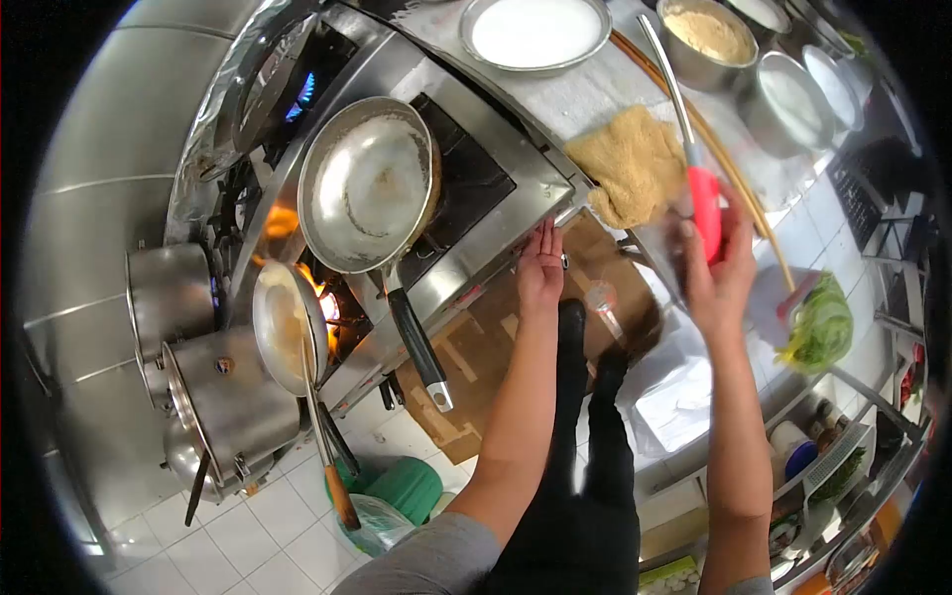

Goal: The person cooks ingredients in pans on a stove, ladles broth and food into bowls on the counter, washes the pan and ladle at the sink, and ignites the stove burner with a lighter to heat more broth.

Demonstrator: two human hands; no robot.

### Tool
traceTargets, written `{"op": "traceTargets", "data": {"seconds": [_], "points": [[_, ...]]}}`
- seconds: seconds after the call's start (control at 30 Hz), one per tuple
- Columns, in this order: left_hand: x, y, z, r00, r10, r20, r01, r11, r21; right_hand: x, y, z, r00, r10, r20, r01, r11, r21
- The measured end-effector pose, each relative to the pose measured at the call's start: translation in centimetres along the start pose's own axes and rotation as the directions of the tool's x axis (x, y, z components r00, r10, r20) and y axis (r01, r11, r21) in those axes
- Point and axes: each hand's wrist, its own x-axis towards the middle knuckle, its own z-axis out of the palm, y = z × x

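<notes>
My right hand (722, 266) is closed around the red handle of a long metal utensil (680, 104); its kind cannot be made out. The metal shaft points up and away over the counter. Just left of that hand lies a crumpled tan cloth (627, 164). My left hand (542, 266) is empty, palm turned up and fingers stretched out, close to the front edge of the stove (531, 190). To its left a frying pan (369, 183) rests on the stove, its black handle pointing toward me. Beyond, a smaller pan (288, 327) sits among tall flames (325, 302).
Large steel pots (238, 397) stand at the left. On the counter are a bowl of white stuff (535, 32), a bowl of tan powder (709, 35) and long wooden sticks (729, 164). A wooden-handled tool (339, 496) leans out of the smaller pan. Bagged greens (821, 322) are at the right.
</notes>
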Motion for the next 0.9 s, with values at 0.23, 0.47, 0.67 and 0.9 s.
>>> {"op": "traceTargets", "data": {"seconds": [0.23, 0.47, 0.67, 0.9], "points": [[-0.3, -0.2, 0.7, 0.998, 0.063, -0.02, -0.061, 0.992, 0.109, 0.0, -0.1, 0.2, 1.0, -0.013, -0.02, 0.012, 0.996, -0.085], [-0.3, -0.3, 0.6, 0.997, 0.074, -0.013, -0.071, 0.986, 0.149, -0.1, 0.2, 0.3, 0.999, -0.039, -0.038, 0.036, 0.996, -0.085], [-0.4, -0.3, 0.7, 0.998, 0.067, 0.0, -0.066, 0.988, 0.138, -0.1, 0.2, 0.5, 0.997, -0.049, -0.06, 0.042, 0.993, -0.11], [-0.4, -0.1, 0.8, 0.998, 0.021, -0.065, -0.017, 0.998, 0.064, 0.0, 0.4, 0.5, 0.993, -0.091, -0.073, 0.081, 0.989, -0.126]]}}
